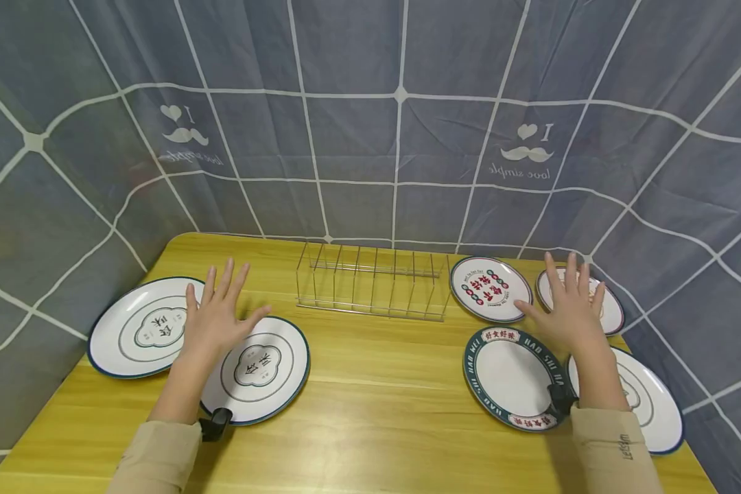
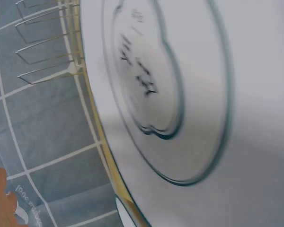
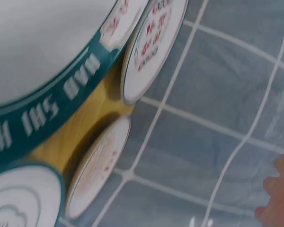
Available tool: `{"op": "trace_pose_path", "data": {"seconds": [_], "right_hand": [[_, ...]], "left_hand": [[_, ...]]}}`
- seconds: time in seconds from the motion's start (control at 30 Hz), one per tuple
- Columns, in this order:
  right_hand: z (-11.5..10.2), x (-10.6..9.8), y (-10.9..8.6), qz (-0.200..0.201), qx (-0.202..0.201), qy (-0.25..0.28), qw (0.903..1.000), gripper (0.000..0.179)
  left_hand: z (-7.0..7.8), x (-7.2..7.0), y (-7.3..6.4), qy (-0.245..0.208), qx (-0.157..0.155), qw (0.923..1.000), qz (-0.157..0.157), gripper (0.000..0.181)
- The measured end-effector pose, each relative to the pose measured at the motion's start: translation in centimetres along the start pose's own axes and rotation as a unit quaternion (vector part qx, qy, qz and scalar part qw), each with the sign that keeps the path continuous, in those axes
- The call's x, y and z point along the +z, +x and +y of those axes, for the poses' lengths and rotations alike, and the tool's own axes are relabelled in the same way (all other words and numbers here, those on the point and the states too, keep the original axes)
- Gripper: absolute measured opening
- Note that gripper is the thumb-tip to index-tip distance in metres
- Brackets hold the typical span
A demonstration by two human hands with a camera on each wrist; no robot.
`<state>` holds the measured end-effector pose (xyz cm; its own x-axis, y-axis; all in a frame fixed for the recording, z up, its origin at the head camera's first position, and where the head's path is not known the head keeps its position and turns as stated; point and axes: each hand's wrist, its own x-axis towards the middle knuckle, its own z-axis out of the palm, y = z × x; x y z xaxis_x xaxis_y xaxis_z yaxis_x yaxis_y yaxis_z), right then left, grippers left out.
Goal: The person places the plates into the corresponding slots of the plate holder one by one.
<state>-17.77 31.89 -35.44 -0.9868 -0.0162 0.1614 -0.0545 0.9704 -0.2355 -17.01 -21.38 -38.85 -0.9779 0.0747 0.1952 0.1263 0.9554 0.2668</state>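
My left hand (image 1: 218, 321) hovers with fingers spread, between a large white plate (image 1: 114, 336) and a smaller blue-rimmed plate (image 1: 284, 370). My right hand (image 1: 569, 317), fingers also spread, hangs over the plates on the right and holds nothing. Around it lie a small plate with red lettering (image 1: 478, 283), a small plate partly hidden by the fingers (image 1: 611, 312), a green-rimmed plate (image 1: 506, 377) and a white plate with a blue rim (image 1: 657, 408). In the left wrist view a patterned plate (image 2: 199, 118) fills much of the picture.
A wire dish rack (image 1: 370, 312) stands at the back middle of the wooden table (image 1: 370, 412). A grey-blue curtain with white grid lines (image 1: 358, 137) hangs behind and on both sides. Black wrist straps (image 1: 216, 424) sit at both cuffs.
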Motion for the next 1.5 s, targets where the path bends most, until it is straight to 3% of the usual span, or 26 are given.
{"op": "trace_pose_path", "data": {"seconds": [0.17,0.37,0.47,0.57,0.73,0.83,0.93,1.07,1.17,1.23,1.37,1.5], "right_hand": [[2.3,-1.0,-1.2,0.061,0.021,0.055,0.9965,0.09],[4.6,-1.9,-3.3,0.137,0.076,0.142,0.9773,0.085],[5.6,-2.1,-4.4,0.178,0.095,0.178,0.963,0.084],[6.6,-2.0,-5.5,0.209,0.132,0.205,0.9469,0.083],[9.2,-1.4,-7.2,0.22,0.223,0.259,0.9139,0.09],[12.8,0.2,-8.0,0.234,0.249,0.275,0.8987,0.096],[16.8,1.9,-8.7,0.241,0.286,0.302,0.8772,0.1],[19.1,2.9,-9.9,0.244,0.334,0.328,0.8494,0.102],[20.5,3.7,-10.8,0.25,0.346,0.334,0.8402,0.101],[22.1,4.6,-11.1,0.25,0.352,0.336,0.8369,0.102],[22.7,5.2,-12.0,0.239,0.373,0.331,0.8333,0.099],[22.3,5.4,-12.7,0.237,0.387,0.339,0.8239,0.094]], "left_hand": [[0.6,-0.4,1.0,-0.09,0.003,0.9958,0.015,0.084],[1.1,-0.2,2.6,-0.217,0.002,0.9758,0.028,0.082],[1.3,0.3,3.4,-0.277,-0.004,0.9601,0.039,0.081],[1.6,0.7,4.2,-0.342,-0.008,0.9381,0.051,0.079],[2.4,1.0,4.9,-0.427,-0.02,0.903,0.047,0.074],[3.2,0.5,4.8,-0.449,-0.032,0.8922,0.034,0.073],[4.0,0.0,4.7,-0.466,-0.039,0.8836,0.023,0.071],[3.2,1.8,5.9,-0.481,-0.048,0.875,0.024,0.069],[2.5,3.4,6.8,-0.494,-0.059,0.8669,0.027,0.068],[2.5,3.6,7.0,-0.501,-0.065,0.8628,0.029,0.067],[2.6,3.9,7.3,-0.507,-0.078,0.8577,0.028,0.062],[2.8,4.0,7.4,-0.534,-0.089,0.8407,0.023,0.059]]}}
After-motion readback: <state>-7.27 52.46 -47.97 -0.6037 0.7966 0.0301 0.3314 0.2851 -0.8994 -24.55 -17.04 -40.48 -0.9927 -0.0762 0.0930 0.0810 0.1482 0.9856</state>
